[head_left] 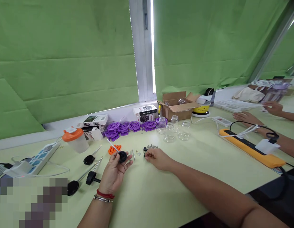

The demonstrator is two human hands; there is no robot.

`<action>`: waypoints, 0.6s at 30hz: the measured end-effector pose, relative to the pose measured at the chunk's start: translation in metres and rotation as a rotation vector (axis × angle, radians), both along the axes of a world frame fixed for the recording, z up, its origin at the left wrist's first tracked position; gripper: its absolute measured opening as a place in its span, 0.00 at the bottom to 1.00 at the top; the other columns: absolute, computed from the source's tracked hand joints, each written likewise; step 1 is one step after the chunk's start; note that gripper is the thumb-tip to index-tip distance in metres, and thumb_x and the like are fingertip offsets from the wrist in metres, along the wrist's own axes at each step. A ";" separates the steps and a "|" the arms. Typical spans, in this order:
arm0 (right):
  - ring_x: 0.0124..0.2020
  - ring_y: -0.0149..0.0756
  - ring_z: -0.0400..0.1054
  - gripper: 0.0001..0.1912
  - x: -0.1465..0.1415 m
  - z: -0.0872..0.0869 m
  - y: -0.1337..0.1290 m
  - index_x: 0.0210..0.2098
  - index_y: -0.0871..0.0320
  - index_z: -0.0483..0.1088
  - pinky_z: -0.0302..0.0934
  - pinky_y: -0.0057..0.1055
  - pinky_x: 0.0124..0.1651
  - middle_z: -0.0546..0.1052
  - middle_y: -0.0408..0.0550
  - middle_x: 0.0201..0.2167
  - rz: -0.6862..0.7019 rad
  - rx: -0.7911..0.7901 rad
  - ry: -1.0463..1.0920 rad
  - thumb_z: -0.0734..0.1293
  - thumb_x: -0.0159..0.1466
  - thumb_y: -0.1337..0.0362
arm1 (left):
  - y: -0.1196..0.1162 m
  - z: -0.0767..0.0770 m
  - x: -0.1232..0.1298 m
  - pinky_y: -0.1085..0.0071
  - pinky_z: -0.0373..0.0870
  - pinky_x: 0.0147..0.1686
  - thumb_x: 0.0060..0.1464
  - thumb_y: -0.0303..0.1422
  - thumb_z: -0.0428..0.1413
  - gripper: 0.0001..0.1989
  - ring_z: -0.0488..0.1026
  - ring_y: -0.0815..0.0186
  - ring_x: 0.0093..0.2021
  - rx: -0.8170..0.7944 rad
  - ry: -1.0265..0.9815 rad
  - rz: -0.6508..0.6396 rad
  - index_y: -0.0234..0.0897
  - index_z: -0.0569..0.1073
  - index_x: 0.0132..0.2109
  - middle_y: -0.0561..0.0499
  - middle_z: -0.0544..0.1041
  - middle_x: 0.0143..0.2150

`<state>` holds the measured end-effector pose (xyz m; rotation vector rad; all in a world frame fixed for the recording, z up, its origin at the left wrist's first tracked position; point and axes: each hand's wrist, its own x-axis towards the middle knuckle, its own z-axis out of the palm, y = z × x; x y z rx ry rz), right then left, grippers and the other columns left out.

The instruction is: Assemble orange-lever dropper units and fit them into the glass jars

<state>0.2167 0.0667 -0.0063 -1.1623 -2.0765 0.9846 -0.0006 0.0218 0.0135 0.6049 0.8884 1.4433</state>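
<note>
My left hand (117,169), palm up, holds a round black part with a metal rod (122,156), the rod pointing up and to the left. My right hand (156,159) is closed at a small black piece (145,149) on the table; what its fingertips pinch is too small to name. Springs (152,146) lie just behind it. Between the hands are metal pins (133,155) and tiny pieces (138,154). Orange parts (114,149) sit behind my left hand. More black parts with rods (89,159) rest on the left.
Purple wheel-shaped parts (134,126) line the back, near glass jars (169,136) and an open cardboard box (178,110). An orange-lidded cup (77,141) and a power strip (43,157) are left. An orange power strip (248,147) and other people's hands (247,118) are right.
</note>
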 end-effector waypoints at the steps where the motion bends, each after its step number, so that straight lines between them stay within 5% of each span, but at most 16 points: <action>1: 0.28 0.29 0.63 0.07 -0.004 0.005 0.005 0.33 0.58 0.70 0.55 0.25 0.32 0.71 0.44 0.28 -0.006 0.083 -0.072 0.61 0.62 0.64 | 0.000 0.000 0.000 0.60 0.74 0.41 0.51 0.33 0.57 0.07 0.77 0.58 0.41 -0.008 0.009 -0.014 0.41 0.68 0.39 0.47 0.77 0.40; 6: 0.42 0.37 0.66 0.13 -0.032 0.019 0.035 0.43 0.55 0.74 0.56 0.28 0.41 0.74 0.50 0.41 -0.021 0.324 -0.491 0.59 0.65 0.65 | 0.000 -0.004 -0.001 0.70 0.73 0.30 0.51 0.37 0.58 0.13 0.74 0.67 0.32 -0.036 0.142 0.016 0.42 0.71 0.44 0.50 0.76 0.38; 13: 0.40 0.42 0.67 0.09 -0.060 0.015 0.058 0.28 0.58 0.77 0.54 0.31 0.41 0.77 0.54 0.33 0.058 0.326 -0.623 0.64 0.60 0.66 | 0.005 -0.010 -0.007 0.76 0.66 0.27 0.39 0.37 0.65 0.26 0.69 0.71 0.30 0.008 0.336 0.138 0.40 0.70 0.48 0.52 0.73 0.35; 18: 0.40 0.43 0.68 0.08 -0.065 0.006 0.062 0.32 0.59 0.77 0.54 0.31 0.38 0.78 0.55 0.33 0.025 0.299 -0.627 0.65 0.58 0.68 | 0.007 -0.015 -0.009 0.75 0.64 0.27 0.37 0.38 0.65 0.23 0.66 0.74 0.24 -0.033 0.466 0.153 0.36 0.71 0.41 0.55 0.72 0.29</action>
